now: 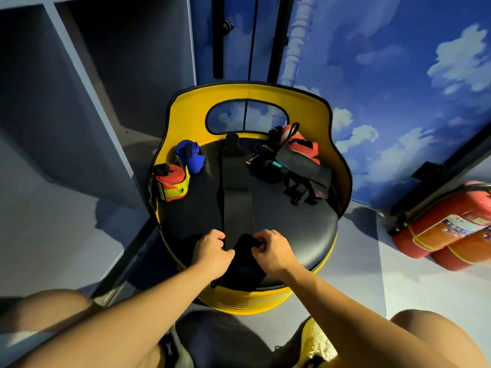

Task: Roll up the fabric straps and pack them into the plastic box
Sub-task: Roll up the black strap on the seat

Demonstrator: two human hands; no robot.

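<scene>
Gripping the near end of a black strap (237, 189) with both the left hand (211, 251) and right hand (272, 252) — fingers curled round a dark wad, strap lying lengthwise across the black seat (292, 224). Sitting rolled at the seat's left — a blue strap (190, 156), an orange strap (171, 183).

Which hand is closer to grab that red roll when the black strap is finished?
Probably the left hand. The red roll lies on the seat's left side, while the right hand would have to cross over the black strap.
</scene>
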